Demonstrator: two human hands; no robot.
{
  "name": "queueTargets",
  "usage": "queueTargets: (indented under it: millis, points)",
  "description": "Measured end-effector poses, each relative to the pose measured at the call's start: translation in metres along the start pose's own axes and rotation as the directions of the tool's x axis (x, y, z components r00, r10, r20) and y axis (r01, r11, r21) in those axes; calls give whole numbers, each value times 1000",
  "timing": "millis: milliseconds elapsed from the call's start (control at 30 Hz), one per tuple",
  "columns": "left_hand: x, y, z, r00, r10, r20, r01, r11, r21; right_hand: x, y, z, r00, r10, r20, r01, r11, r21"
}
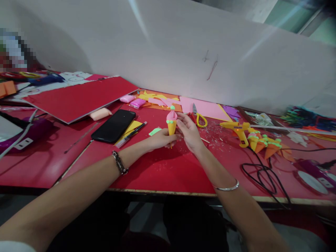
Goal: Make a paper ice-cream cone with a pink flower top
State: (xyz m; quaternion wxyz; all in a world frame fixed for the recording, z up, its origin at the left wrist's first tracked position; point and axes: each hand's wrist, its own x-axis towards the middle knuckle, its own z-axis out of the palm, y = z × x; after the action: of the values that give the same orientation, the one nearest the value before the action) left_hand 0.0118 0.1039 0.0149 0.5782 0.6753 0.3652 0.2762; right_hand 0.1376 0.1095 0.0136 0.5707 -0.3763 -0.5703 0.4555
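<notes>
Upright in front of me is a craft ice cream cone (172, 123), with a yellow cone, a pink swirled top, small green balls round the rim and one green ball at the tip. My left hand (163, 139) is closed round the yellow cone near its lower part. Bent fingers of my right hand (189, 132) touch the pink top from the right side. A flat green piece (154, 131) lies on the red table (162, 175) just behind my left hand. Scissors (199, 119) with yellow and red handles lie beyond my right hand.
A black phone (114, 126) and a pen (132, 134) lie left. At the right are a yellow glue gun (237, 131) with a looping black cable (258, 171) and several finished cones (265, 144). Coloured paper (198, 107) and a large red board (86, 96) lie along the back.
</notes>
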Motion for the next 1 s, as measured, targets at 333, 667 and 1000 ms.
queueTargets:
  millis: [333,667,1000]
  points:
    - [5,-8,-7,998,25,-58,-37,978,-207,0,-3,-3,994,67,-85,-76,992,-100]
    - [11,-9,-10,984,-68,-165,-32,844,-535,1,-1,-8,996,-55,-73,30,949,-313]
    - [16,-9,-19,919,-147,-367,-126,771,-624,-24,-22,10,512,205,834,330,850,-412]
